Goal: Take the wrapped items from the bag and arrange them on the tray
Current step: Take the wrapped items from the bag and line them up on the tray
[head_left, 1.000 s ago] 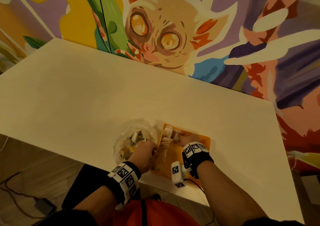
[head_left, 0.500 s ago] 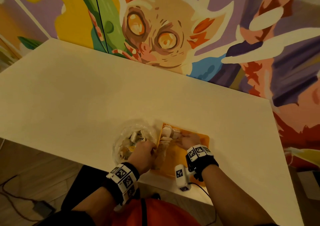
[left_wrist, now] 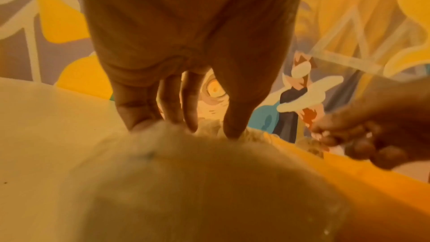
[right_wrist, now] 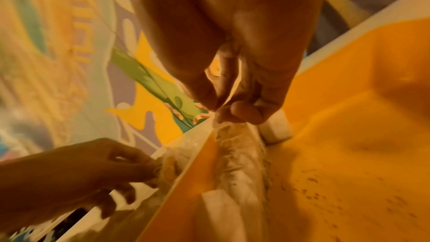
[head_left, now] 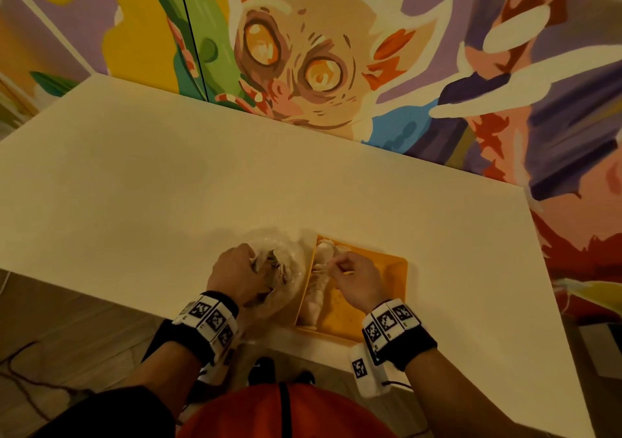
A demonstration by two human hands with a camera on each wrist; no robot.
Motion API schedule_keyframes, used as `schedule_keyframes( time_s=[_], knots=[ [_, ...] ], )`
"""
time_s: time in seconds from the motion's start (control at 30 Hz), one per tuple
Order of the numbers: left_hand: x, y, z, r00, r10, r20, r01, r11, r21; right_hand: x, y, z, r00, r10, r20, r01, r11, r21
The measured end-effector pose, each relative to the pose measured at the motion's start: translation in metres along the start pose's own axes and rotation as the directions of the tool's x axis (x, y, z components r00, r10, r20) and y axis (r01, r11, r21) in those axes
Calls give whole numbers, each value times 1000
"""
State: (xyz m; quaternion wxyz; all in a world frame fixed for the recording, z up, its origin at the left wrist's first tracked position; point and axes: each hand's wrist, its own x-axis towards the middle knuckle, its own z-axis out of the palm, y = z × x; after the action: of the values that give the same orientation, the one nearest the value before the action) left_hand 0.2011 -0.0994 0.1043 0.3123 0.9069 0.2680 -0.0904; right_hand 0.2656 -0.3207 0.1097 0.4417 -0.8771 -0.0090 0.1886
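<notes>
- While the bag [head_left: 286, 262] still bulges with pale items near the desk's [head_left: 168, 185] near edge, the job looks partly done: a short row of wrapped items [head_left: 318, 289] already lies along the tray's [head_left: 387, 269] left side, and most of the tray floor is bare.
- The left hand [head_left: 235, 276] rests on the bag, fingers curled into the gathered plastic at its mouth, holding it.
- The right hand [head_left: 356, 283] is over the tray, thumb and forefinger pinching the crinkled end of one wrapped item [right_wrist: 235, 146] in the row; I judge it is being set in place.
- The bag is thin clear film, crumpled and soft.
- The tray is orange, rectangular, hard and smooth, with a raised rim and dark specks on its floor.
- The items are small whitish blocks in clear wrap with frilled ends.
</notes>
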Motion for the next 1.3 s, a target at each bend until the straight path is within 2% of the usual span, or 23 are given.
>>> schedule_keyframes(
  time_s=[0.1, 0.17, 0.27, 0.4, 0.6, 0.7, 0.8, 0.97, 1.13, 1.2, 1.3],
  knots=[
    [3, 7, 2, 996, 38, 82, -45, 995, 90, -12, -20, 8, 986, -143, 80, 150, 986, -76],
    [5, 11, 4, 991, 77, 107, -88, 991, 102, -18, -29, 13, 973, -180, 146, 195, 975, -103],
    [7, 17, 6, 983, 115, 143, -136, 980, 145, -26, -38, 18, 951, -155, 266, 205, 964, -171],
    [10, 24, 6, 983, 59, 172, -94, 974, 206, -31, -43, 26, 915, -129, 381, 246, 929, -276],
    [15, 21, 8, 989, 32, 147, -76, 949, 305, -32, -43, 33, 916, -134, 379, 257, 920, -297],
    [15, 16, 4, 986, 28, 162, -71, 962, 262, -34, -42, 35, 920, -129, 370, 245, 927, -284],
    [15, 10, -1, 981, 54, 185, -82, 986, 148, -36, -42, 35, 920, -129, 371, 236, 937, -260],
    [9, 7, -15, 961, 187, 206, -199, 979, 36, -35, -40, 34, 925, -125, 359, 220, 946, -236],
    [0, 15, -9, 938, 202, 281, -220, 975, 34, -36, -40, 36, 927, -115, 356, 201, 956, -214],
    [-4, 21, -4, 936, 215, 278, -236, 971, 45, -36, -41, 36, 926, -103, 363, 181, 965, -188],
    [-4, 25, -1, 954, 175, 242, -189, 981, 35, -36, -41, 36, 930, -102, 353, 181, 963, -198]
  ],
)
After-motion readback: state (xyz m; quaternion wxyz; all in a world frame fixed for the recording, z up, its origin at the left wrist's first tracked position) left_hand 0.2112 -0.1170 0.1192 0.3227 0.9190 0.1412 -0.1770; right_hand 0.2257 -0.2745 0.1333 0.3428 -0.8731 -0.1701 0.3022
